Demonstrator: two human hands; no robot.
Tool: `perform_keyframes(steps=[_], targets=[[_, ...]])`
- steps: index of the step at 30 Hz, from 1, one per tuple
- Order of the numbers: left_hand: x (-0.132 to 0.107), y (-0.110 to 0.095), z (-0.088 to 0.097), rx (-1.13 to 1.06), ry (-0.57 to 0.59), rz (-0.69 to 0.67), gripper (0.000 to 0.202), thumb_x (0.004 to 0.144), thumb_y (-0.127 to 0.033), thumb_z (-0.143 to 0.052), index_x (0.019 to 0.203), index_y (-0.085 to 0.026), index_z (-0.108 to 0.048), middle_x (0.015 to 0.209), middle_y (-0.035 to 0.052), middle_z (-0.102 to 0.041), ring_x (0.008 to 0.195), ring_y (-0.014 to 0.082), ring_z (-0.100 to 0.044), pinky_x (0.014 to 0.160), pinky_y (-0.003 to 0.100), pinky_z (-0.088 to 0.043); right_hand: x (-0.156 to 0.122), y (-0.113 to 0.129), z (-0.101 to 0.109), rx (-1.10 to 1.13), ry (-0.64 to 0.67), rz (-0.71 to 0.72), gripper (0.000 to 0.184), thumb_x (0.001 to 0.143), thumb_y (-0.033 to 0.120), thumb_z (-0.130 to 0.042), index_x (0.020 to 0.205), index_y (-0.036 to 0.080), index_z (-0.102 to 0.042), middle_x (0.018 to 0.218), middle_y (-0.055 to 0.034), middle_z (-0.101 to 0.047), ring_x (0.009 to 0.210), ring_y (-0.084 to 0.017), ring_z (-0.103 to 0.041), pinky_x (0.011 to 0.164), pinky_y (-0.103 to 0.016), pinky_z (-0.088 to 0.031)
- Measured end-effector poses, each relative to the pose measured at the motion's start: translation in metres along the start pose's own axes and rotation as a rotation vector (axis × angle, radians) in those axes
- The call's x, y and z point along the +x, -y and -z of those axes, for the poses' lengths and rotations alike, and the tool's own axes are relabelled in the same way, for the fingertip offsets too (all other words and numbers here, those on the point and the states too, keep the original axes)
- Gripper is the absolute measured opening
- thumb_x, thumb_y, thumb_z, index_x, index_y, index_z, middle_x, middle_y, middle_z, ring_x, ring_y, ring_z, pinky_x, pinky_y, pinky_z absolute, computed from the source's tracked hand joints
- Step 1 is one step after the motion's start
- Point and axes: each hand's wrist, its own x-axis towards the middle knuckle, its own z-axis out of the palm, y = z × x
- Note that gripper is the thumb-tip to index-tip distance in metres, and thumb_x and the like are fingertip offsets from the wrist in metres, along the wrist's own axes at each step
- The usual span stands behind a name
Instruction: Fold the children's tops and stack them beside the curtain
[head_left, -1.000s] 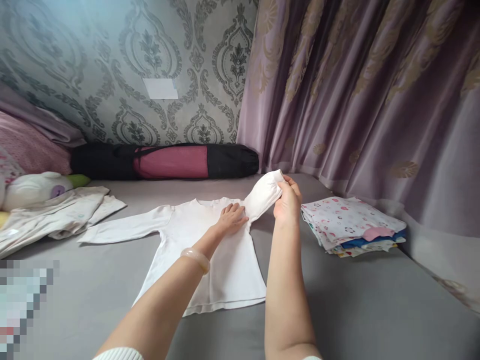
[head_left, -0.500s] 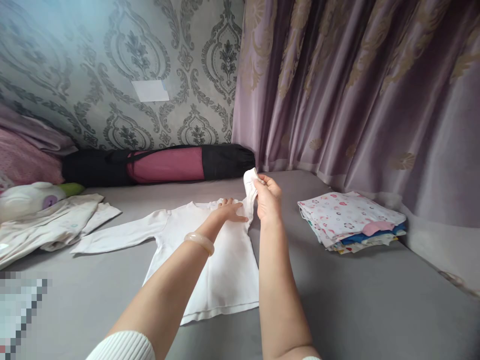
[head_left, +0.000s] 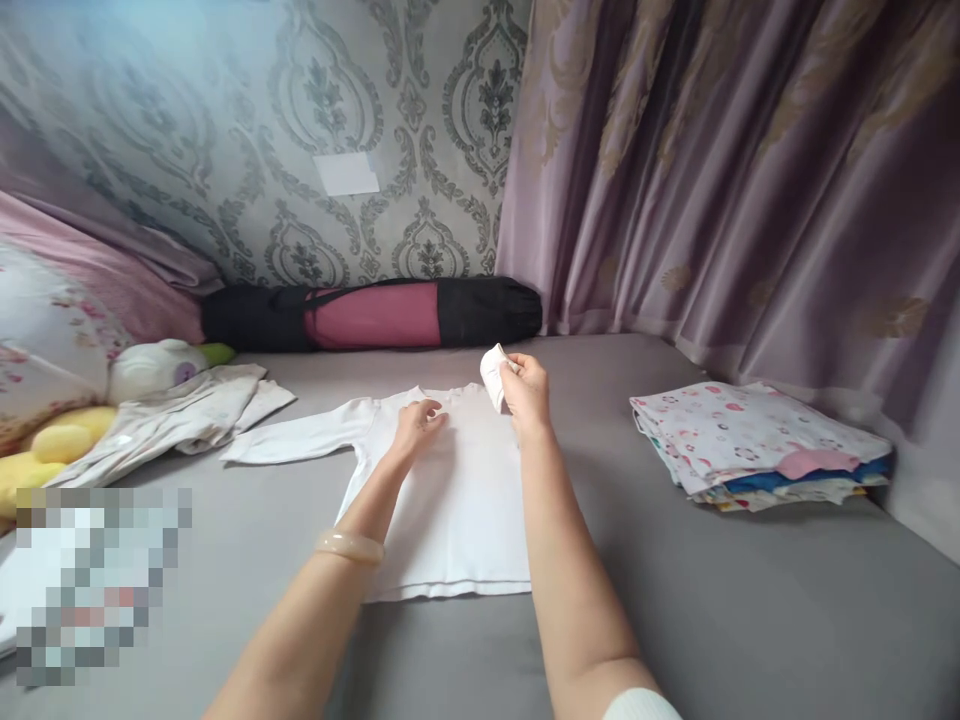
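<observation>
A white long-sleeved shirt (head_left: 472, 500) lies spread on the grey bed sheet, its hem toward me. Its left sleeve (head_left: 300, 437) stretches out flat to the side. My right hand (head_left: 527, 390) is closed on the cuff of the other sleeve (head_left: 493, 377), lifted above the shirt's right shoulder. Over the upper left chest of the shirt, my left hand (head_left: 421, 422) has its fingers apart and holds nothing; whether it touches the cloth I cannot tell. A pale bangle (head_left: 350, 546) circles my left wrist.
On the right lies a folded stack of clothes (head_left: 757, 440) with a patterned top piece. At the left are crumpled pale clothes (head_left: 187, 410), a white plush toy (head_left: 154, 370) and a yellow one (head_left: 67, 440). A long black and red bag (head_left: 375, 318) lies along the wall.
My left hand has moved left across the shirt, off its right shoulder. My right hand has brought the cuff slightly inward. The view has turned left.
</observation>
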Motion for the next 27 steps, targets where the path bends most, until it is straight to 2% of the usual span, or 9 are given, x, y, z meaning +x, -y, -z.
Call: perform_keyframes(steps=[4,9,12,15,19,22,25,27], targets=[[-0.019,0.021,0.012,-0.215,-0.056,0.111,0.033,0.079,-0.036,-0.053,0.097,-0.015,-0.07,0.091,0.0073,-0.071,0.084,0.0219,-0.064,0.078,0.033,-0.049,0.0,-0.017,-0.005,-0.084,-0.009,-0.02,0.013,0.067,0.021,-0.06,0.079,0.021,-0.064,0.07,0.0017,-0.067,0.073,-0.016,-0.064,0.066,-0.023,-0.051],[-0.026,0.029,0.005,-0.354,-0.137,0.138,0.031,0.076,-0.035,-0.053,0.092,-0.015,-0.071,0.082,0.0052,-0.071,0.078,0.0201,-0.064,0.074,0.031,-0.049,-0.008,-0.036,-0.017,-0.134,0.016,-0.163,0.016,0.066,0.019,-0.06,0.081,0.019,-0.064,0.065,0.0033,-0.063,0.06,-0.014,-0.062,0.055,-0.023,-0.051],[-0.025,0.03,0.002,-0.402,-0.155,0.127,0.031,0.077,-0.036,-0.053,0.091,-0.015,-0.071,0.083,0.0056,-0.071,0.079,0.0199,-0.064,0.075,0.03,-0.049,-0.017,-0.045,-0.028,-0.112,0.044,-0.24,0.015,0.067,0.015,-0.062,0.082,0.018,-0.063,0.064,0.0038,-0.062,0.053,-0.012,-0.059,0.048,-0.021,-0.049],[-0.025,0.031,0.002,-0.426,-0.151,0.102,0.031,0.078,-0.036,-0.053,0.094,-0.015,-0.07,0.088,0.0056,-0.072,0.081,0.0196,-0.064,0.077,0.03,-0.049,-0.029,-0.05,-0.039,-0.051,0.082,-0.292,0.013,0.069,0.014,-0.066,0.08,0.019,-0.061,0.063,0.0049,-0.062,0.05,-0.01,-0.059,0.045,-0.019,-0.049],[-0.026,0.031,0.002,-0.476,-0.136,0.088,0.039,0.082,-0.038,-0.052,0.108,-0.013,-0.066,0.086,0.0059,-0.071,0.081,0.0189,-0.065,0.077,0.03,-0.049,-0.039,-0.048,-0.048,-0.007,0.239,-0.357,0.009,0.078,0.022,-0.067,0.077,0.018,-0.06,0.062,0.0038,-0.063,0.052,-0.01,-0.062,0.047,-0.019,-0.052],[-0.025,0.03,0.003,-0.493,-0.15,0.113,0.043,0.087,-0.039,-0.047,0.117,-0.011,-0.061,0.083,0.0064,-0.07,0.084,0.0195,-0.066,0.08,0.03,-0.049,-0.038,-0.042,-0.047,-0.014,0.285,-0.368,0.012,0.081,0.023,-0.069,0.075,0.016,-0.061,0.064,0.0009,-0.066,0.055,-0.01,-0.064,0.049,-0.018,-0.053],[-0.026,0.025,0.005,-0.443,-0.182,0.132,0.047,0.091,-0.042,-0.041,0.123,-0.011,-0.057,0.079,0.0054,-0.068,0.083,0.0194,-0.066,0.083,0.032,-0.048,-0.029,-0.033,-0.036,0.037,0.231,-0.362,0.012,0.083,0.02,-0.067,0.074,0.015,-0.061,0.064,-0.0005,-0.068,0.056,-0.01,-0.064,0.05,-0.019,-0.053],[-0.029,0.022,0.008,-0.396,-0.18,0.108,0.05,0.089,-0.044,-0.046,0.127,-0.014,-0.056,0.079,0.0035,-0.067,0.076,0.0178,-0.063,0.079,0.031,-0.048,-0.018,-0.024,-0.023,0.112,0.182,-0.346,0.011,0.083,0.02,-0.067,0.075,0.016,-0.061,0.065,-0.001,-0.069,0.058,-0.01,-0.065,0.053,-0.019,-0.053]])
